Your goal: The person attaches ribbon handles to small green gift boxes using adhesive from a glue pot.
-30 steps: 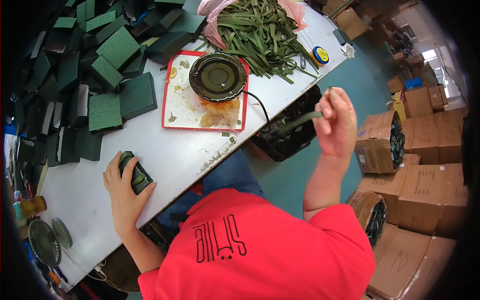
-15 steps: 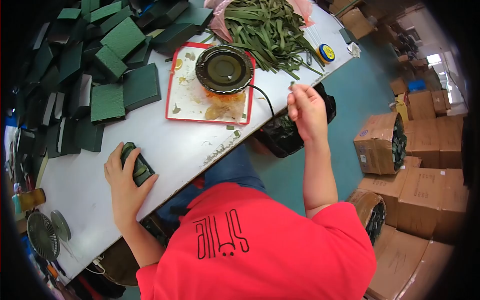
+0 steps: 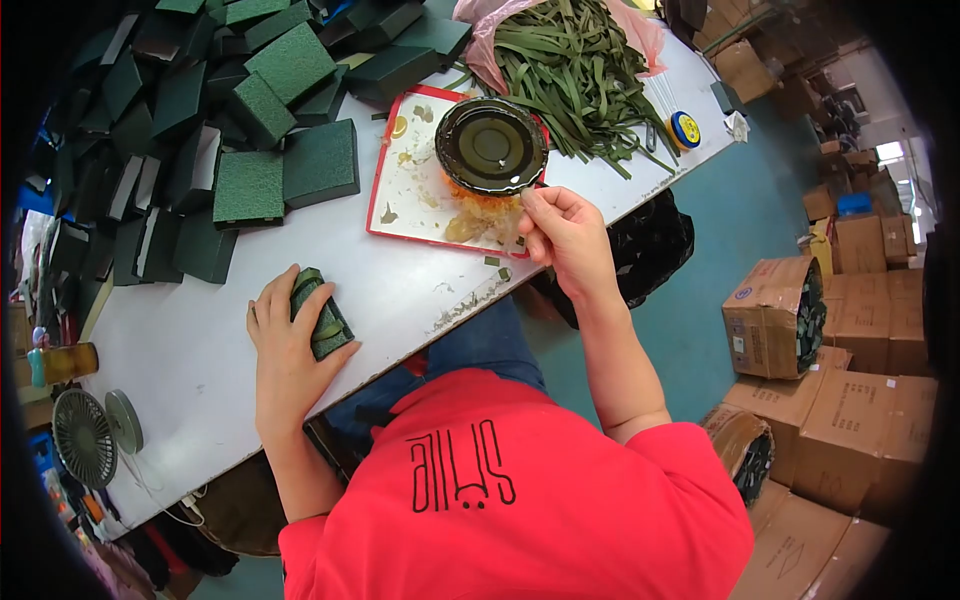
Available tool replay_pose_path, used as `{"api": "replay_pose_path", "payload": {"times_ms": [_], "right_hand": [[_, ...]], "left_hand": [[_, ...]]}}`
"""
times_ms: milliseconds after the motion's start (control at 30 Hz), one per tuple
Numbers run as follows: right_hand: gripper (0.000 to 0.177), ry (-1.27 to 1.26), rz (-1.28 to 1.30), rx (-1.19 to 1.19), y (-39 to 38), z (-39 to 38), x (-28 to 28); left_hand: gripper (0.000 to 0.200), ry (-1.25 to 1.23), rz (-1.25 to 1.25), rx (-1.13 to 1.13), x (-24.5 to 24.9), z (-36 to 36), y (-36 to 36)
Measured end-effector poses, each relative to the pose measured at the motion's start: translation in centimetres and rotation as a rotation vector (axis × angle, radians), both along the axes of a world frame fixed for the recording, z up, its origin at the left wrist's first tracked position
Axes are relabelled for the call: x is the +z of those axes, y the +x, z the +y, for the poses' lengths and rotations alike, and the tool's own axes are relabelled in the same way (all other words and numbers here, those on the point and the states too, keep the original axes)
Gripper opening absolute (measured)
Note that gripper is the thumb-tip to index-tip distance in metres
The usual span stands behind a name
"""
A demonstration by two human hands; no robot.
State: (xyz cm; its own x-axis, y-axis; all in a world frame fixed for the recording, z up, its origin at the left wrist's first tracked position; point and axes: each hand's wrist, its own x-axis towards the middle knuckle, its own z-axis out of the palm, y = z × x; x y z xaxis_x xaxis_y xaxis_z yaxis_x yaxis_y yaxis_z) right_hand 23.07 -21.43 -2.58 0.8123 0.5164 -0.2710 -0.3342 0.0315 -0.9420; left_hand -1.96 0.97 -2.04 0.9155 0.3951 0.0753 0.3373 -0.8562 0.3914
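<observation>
My left hand [image 3: 287, 350] is closed around a small dark green box-like piece [image 3: 328, 335] resting on the white table, with a lighter green strip lying across it. My right hand [image 3: 575, 240] pinches with thumb and forefinger at the near right rim of a round black pot [image 3: 492, 145]. The pot holds a dark, shiny substance. A small green strip showed at these fingertips earlier; now the tips hide most of what they grip. Under the pot lies a red-edged white board [image 3: 405, 215] spotted with yellowish-brown residue.
Dark green boxes [image 3: 320, 160] are heaped at the back left. Green ribbon strips [image 3: 570, 75] spill from a pink bag [image 3: 480, 45]. A yellow-and-blue round container [image 3: 684, 130] stands near the table edge. A small fan [image 3: 85, 438] is at left; cartons [image 3: 850, 400] are stacked right.
My right hand has moved left from beyond the table edge to the pot's rim. My left hand still holds the green piece. The whole view has shifted slightly.
</observation>
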Motion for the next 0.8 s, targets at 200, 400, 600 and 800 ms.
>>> {"api": "replay_pose_path", "payload": {"times_ms": [200,400,600,800], "right_hand": [[0.020,-0.028,-0.051,-0.023,0.1,0.3,0.0],[0.020,0.019,-0.024,-0.047,0.1,-0.7,-0.5],[0.022,0.002,-0.004,-0.028,0.4,0.0,-0.3],[0.022,-0.022,0.008,-0.023,0.7,0.7,-0.4]], "left_hand": [[0.069,0.012,-0.007,-0.003,0.0,0.0,0.0],[0.069,0.006,-0.009,0.002,0.0,-0.1,0.0],[0.070,0.014,-0.013,0.001,0.0,-0.1,-0.1],[0.073,0.012,-0.018,0.000,0.0,0.1,-0.1]]}}
